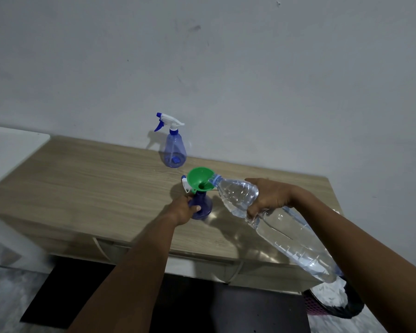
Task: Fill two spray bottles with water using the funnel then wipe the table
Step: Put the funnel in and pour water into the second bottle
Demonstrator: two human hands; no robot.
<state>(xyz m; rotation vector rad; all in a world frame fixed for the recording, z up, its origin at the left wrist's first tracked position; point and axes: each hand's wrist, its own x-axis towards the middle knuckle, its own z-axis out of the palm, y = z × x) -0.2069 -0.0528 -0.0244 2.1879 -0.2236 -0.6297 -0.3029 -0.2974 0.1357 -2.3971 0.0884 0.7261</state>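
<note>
Lying at the far left, a white surface (10, 150) meeting the end of the wooden table (82, 188), with a dark mat (82, 292) on the floor under the table's front edge. Further right, standing upright at the back of the table close to the wall (226, 68), the far spray bottle (174, 150): translucent blue, white-and-blue sprayer screwed on, nozzle pointing left. Nearer, around mid-table, a loose trigger head (185, 185) lying on the wood just behind the near spray bottle (203, 207), partly hidden by the funnel. Left hand (184, 210) wrapped round that bottle's left side, thumb across the front and fingers curled behind, holding it upright on the table. Seated in its open neck, the green funnel (199, 180), wide mouth up. Touching the funnel's right rim, the blue-ringed neck of a large clear water bottle (286, 236) — tilted mouth-down to the left, base raised toward the lower right, water showing inside. Impossible to make out any flow into the funnel. Right hand (269, 197) clamped over the top of the water bottle just behind its shoulder, fingers curled round it, carrying it in the air above the table. Down at the lower right, on the floor beneath the bottle's base — a bin (334, 301) lined with a dark bag.
</note>
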